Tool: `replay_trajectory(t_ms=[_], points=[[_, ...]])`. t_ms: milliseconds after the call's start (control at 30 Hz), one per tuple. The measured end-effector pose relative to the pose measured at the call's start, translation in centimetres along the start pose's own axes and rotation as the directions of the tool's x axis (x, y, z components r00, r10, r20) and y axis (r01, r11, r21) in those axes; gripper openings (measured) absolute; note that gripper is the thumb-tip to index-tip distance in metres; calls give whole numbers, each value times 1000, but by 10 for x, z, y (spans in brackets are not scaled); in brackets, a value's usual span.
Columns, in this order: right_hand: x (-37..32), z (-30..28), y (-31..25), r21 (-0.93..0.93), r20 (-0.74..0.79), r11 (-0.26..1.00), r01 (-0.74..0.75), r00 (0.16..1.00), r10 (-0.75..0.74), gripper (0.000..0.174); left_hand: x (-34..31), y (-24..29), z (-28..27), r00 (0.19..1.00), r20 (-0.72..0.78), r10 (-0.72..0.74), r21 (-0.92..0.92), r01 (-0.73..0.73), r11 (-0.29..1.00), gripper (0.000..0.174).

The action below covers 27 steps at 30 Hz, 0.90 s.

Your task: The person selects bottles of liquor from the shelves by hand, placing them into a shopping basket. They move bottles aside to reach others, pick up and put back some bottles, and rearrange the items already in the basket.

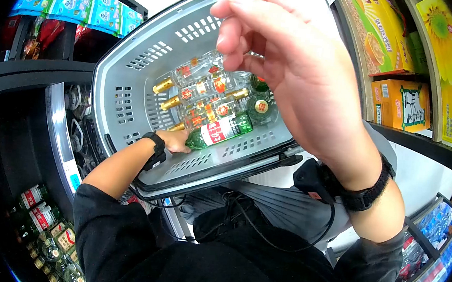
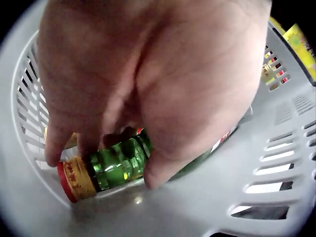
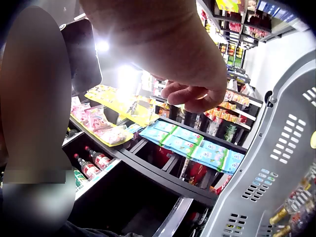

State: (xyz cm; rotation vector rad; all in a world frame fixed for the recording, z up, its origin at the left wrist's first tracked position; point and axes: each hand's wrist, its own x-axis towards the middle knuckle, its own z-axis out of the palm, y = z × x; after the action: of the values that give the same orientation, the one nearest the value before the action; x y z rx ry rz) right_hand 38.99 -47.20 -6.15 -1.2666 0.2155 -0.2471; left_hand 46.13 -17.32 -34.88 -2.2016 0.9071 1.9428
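My left hand (image 1: 176,140) is down inside a grey shopping basket (image 1: 136,59). Its thumb and fingers hold the neck of a green glass bottle (image 1: 221,131) with a red and white label, lying on its side along the near wall. In the left wrist view, the green bottle's gold and red cap (image 2: 76,178) shows beyond the fingers. Several clear bottles (image 1: 201,86) with gold caps and red-orange prints lie beside it. My right hand (image 1: 311,76) is raised over the basket's right part, fingers loosely bent and holding nothing, and hides part of the contents.
Blue packets (image 1: 84,5) fill a shelf at upper left. More bottles (image 1: 44,216) stand on a low rack at lower left. Yellow boxes (image 1: 378,33) line shelves on the right. The basket's black handle (image 1: 234,171) lies along its near rim.
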Motion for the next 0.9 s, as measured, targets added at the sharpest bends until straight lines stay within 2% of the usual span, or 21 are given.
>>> replay_trajectory(t_ms=[33, 100, 133, 200, 267, 333, 467, 567, 700, 767, 800, 867, 900], points=[[1, 0, 2, -7, -2, 1000, -1, 1000, 1, 20, -6, 8, -6, 1000, -2, 1, 2, -1, 1000, 93], [2, -1, 9, -4, -7, 1000, -6, 1000, 6, 20, -19, 23, -17, 994, 96, -42, -3, 42, 999, 90], [7, -6, 16, 61, 47, 998, -11, 999, 8, 21, -21, 26, -18, 995, 93, -40, 1, 40, 999, 90], [10, -9, 24, 124, 99, 992, -14, 995, 2, 21, -25, 28, -18, 993, 77, -87, -131, 97, 987, 89], [12, -7, 27, 131, 130, 991, -15, 991, -2, 23, -29, 28, -17, 996, 58, -72, -175, 81, 981, 90], [13, -6, 27, 121, 131, 992, -19, 991, 3, 22, -37, 31, -19, 998, -37, 50, -163, -55, 985, 91], [15, -6, 27, 91, 159, 995, -33, 987, 18, 22, -43, 32, -18, 991, -115, 70, -87, -80, 993, 88], [16, -4, 29, 76, 169, 997, -21, 986, 8, 23, -46, 35, -21, 998, -49, 28, -84, -32, 996, 86], [17, -4, 29, 67, 169, 997, -31, 985, 19, 23, -48, 34, -21, 996, -61, 60, -77, -65, 995, 83], [18, -4, 31, 69, 174, 997, -25, 985, 13, 23, -61, 48, -29, 1000, 17, 18, -136, -16, 991, 81], [18, -4, 31, 71, 177, 997, -20, 984, 7, 23, -62, 47, -27, 1000, 17, 18, -136, -15, 991, 81], [19, -3, 32, 78, 178, 997, -17, 984, 3, 23, -65, 41, -23, 989, -110, 100, -115, -113, 987, 72], [19, -2, 33, 86, 178, 996, -16, 984, 0, 23, -62, 33, -19, 989, -112, 99, -114, -111, 987, 72]])
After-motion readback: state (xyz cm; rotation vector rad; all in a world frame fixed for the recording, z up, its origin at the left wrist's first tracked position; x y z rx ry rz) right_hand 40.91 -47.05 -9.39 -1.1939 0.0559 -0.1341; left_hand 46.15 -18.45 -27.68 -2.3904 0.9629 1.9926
